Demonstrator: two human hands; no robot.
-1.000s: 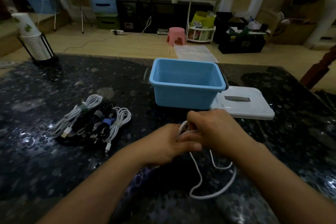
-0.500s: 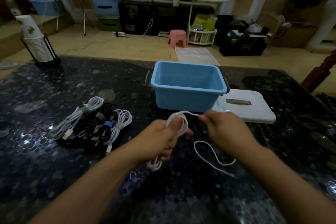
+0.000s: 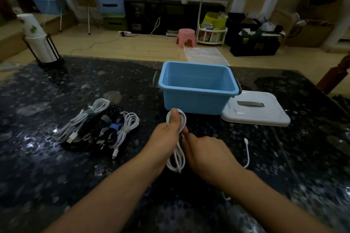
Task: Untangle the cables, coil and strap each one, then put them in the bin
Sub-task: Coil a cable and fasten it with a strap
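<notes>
My left hand (image 3: 166, 136) grips a coil of white cable (image 3: 177, 149), loops sticking out above the thumb and hanging below the palm. My right hand (image 3: 206, 154) pinches the same cable just beside the coil. The cable's loose tail (image 3: 247, 152) runs out to the right across the dark table, ending in a small plug. The blue bin (image 3: 198, 89) stands just beyond my hands, with nothing visible inside. A pile of coiled, strapped white and black cables (image 3: 102, 125) lies to the left.
The bin's white lid (image 3: 255, 108) lies flat to the right of the bin. A stack of paper cups in a black holder (image 3: 40, 43) stands at the table's far left corner. A wooden chair post (image 3: 335, 75) shows at the right edge.
My right hand has come down from beside the coil's top to its middle. The coil has gained loops, and the loose tail on the table is shorter.
</notes>
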